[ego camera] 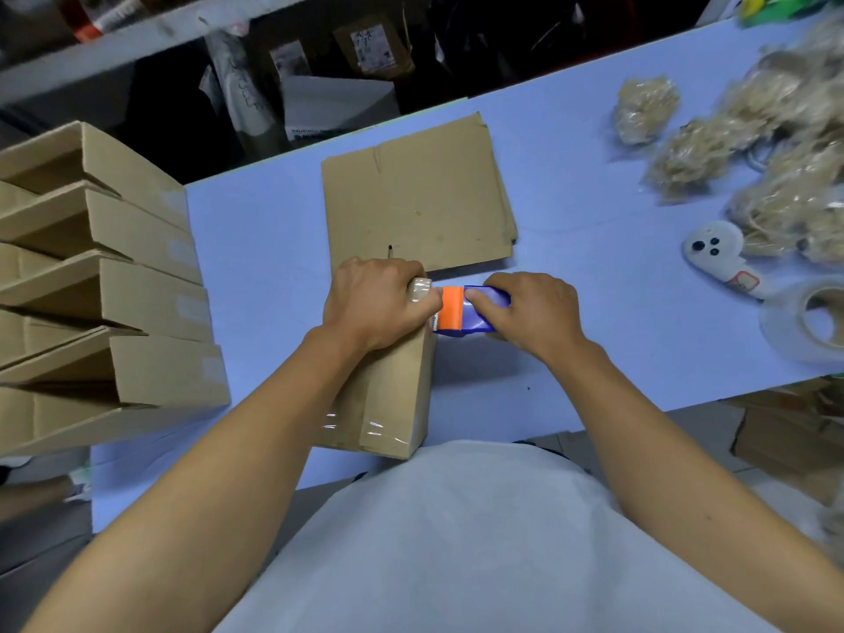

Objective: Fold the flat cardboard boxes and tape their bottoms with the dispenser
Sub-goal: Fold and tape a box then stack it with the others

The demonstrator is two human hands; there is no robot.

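Both hands taping the box [388, 386]
My left hand [370, 303] grips its far end steady; right hand [532, 312] clutches the dispenser [466, 312] beside it, cutting tape

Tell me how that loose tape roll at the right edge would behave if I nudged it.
The tape roll lies flat on the table, so it should slide, not roll. Its hollow core suggests it is light. Its glossy wrap may feel slippery.
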